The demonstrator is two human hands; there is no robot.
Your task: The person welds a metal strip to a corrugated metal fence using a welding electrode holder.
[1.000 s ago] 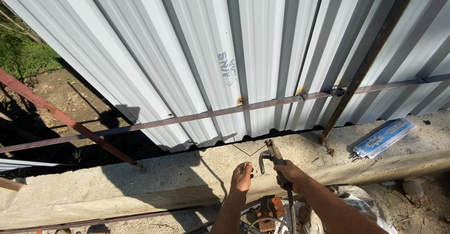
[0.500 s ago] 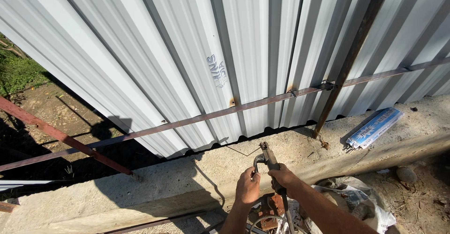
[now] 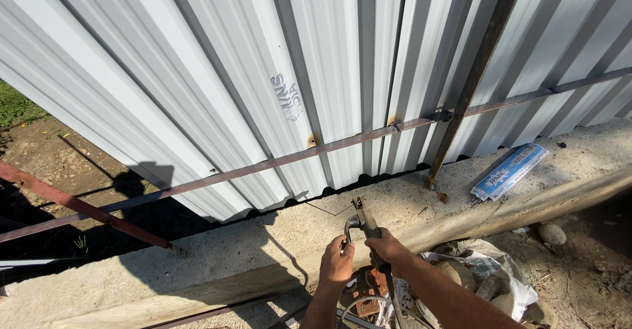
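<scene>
a big sheet of white corrugated metal fencing fills the far side of your view, running from the left edge to the right edge and leaning away from you. across its face runs a long thin rusty rail, rising from low on the left to higher on the right, and a rusty upright post crosses that rail on the right and comes down to the concrete ledge below. the ledge is a long pale strip along the foot of the fence, nearer to you than the sheet. on the far left a red-brown steel bar slants down to the ledge over shaded ground. near you on the right, below the ledge, a crumpled white sack lies with stones in it. on the ledge to the right, well apart from your hands, lies a flat blue and white packet. your right hand is clamped around the handle of a welding electrode holder, held just above the near edge of the ledge, its tip pointing toward the fence. a thin rod sticks out from the tip to the left. your left hand is just beside the right, fingers curled up at the curved lever of the holder, touching it.
</scene>
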